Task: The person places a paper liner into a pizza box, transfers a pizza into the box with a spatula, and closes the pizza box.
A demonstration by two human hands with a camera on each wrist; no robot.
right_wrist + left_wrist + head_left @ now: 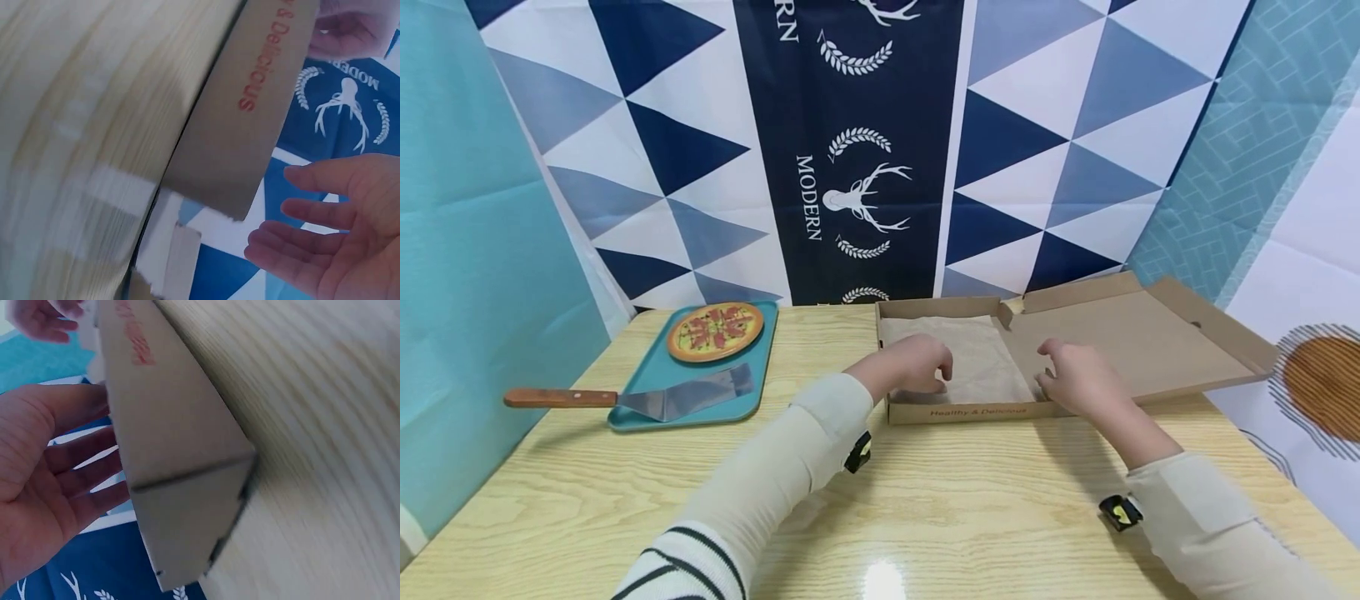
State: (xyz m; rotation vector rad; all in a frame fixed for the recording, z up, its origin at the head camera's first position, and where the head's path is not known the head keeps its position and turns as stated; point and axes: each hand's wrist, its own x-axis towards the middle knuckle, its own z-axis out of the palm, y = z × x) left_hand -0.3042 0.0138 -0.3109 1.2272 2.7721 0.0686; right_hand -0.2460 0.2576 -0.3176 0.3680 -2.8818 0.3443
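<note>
Across the back right of the desk point(970, 508): one cardboard box point(917, 414), open, its front wall printed "Healthy & Delicious", its lid point(1120, 342) folded out flat to the right. Contents: one sheet of pale paper point(981, 358), lying on the box floor; no food inside. Back left, well apart from the box: one blue-green tray point(754, 360), bearing one pizza point(715, 332) with red and green topping, toward the tray's far end. Also on the tray, nearer the front: one turner point(642, 404), metal blade on the tray, wooden handle jutting past the left edge, nobody holding it. Hands, two, bare. Left hand point(917, 367): over the left front of the box, fingers loosely bent, thumb apart from them, nothing seen in its hold; fingertips partly hidden behind the front wall in the left wrist view, so contact with the paper cannot be told. Right hand point(1084, 379): near the fold between box and lid, fingers relaxed and spread, holding nothing. Status, as judged: box opened and paper laid, seemingly near flat, so the preparing of the box looks almost complete. Outstanding: pizza not in the box, turner not taken up, lid not closed.
</note>
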